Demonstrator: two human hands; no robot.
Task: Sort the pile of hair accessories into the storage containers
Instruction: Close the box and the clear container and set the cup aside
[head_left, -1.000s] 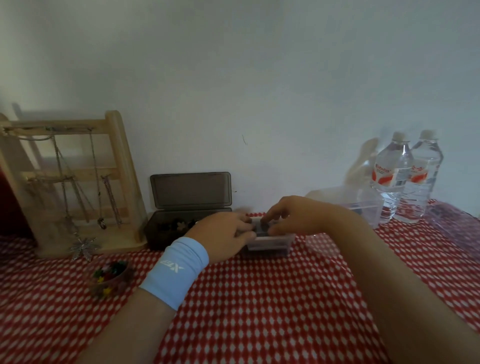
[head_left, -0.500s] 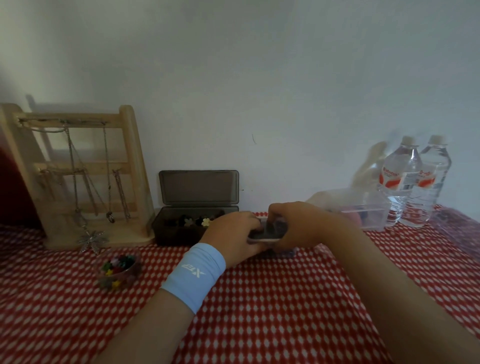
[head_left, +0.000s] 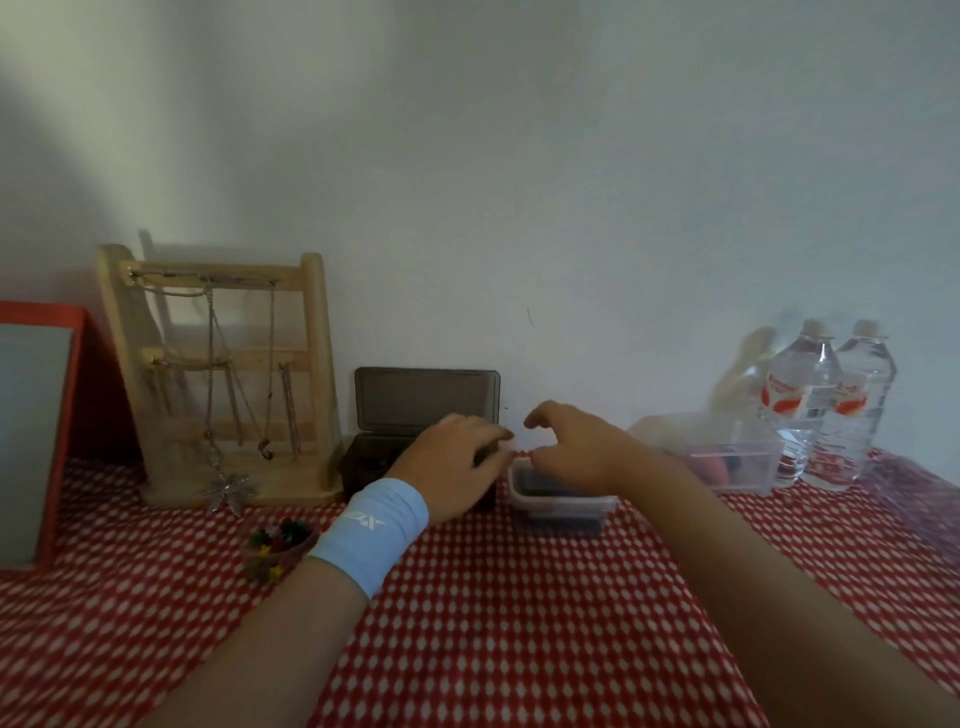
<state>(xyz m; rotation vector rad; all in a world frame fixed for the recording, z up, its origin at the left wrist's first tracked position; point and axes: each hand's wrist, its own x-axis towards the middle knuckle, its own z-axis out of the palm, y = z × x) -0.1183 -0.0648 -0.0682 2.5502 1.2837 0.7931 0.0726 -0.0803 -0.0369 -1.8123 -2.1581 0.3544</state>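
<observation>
Frame centre: right hand (head_left: 576, 449) is hovering over the tub (head_left: 561, 503), fingers loose, holding nothing. Left hand (head_left: 457, 462) grip cannot be told. Tub is likely light, rigid, slippery; grasp its sides.

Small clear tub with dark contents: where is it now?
Head view, centre of the red checked tablecloth: the small clear tub sits under the right hand, between the dark open-lidded box on its left and the larger clear bin on its right.

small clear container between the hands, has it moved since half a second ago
Yes, downward. It was held up level with the dark box; now the small clear container sits on the tablecloth beside the box's right front corner.
</observation>
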